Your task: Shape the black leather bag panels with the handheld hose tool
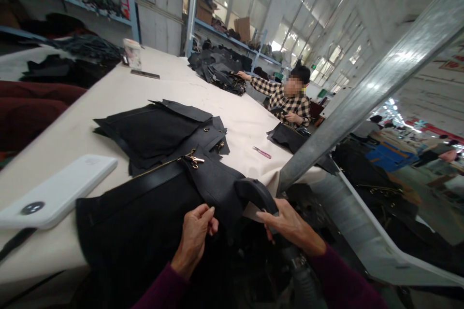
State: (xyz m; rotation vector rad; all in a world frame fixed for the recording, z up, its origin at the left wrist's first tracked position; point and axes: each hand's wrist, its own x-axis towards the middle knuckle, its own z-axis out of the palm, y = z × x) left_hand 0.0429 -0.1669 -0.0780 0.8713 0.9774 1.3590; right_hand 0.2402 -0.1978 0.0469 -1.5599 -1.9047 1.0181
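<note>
Cloth piece (137, 222), black and with a gold-toned zip (155, 168) along its upper edge, fills the lower left and lower centre of the frame, partly on the cream table (76, 130) and seemingly dropping past its near edge; its upper side meets a pile of similar black pieces (152, 130). Left hand (195, 237), lower centre, is over the dark cloth with thumb and fingers drawn together; whether they pinch anything I cannot tell. Right hand (290, 224), lower right of centre, has a small grey-brown piece (253, 212) between thumb and fingers, beside a curved black part (259, 192); how far those fingers also grip that part is hidden.

Weight of the overhanging cloth could drag it off the table, if neither hand has it firmly; the metal zip pull (196, 160) could catch on the neighbouring pile and pull pieces askew; the cable (18, 242) by the white phone (65, 190), at the left, could snag if the cloth shifts that way; a sweeping fold could also knock the small snips (262, 152), right of centre, from their place.
</note>
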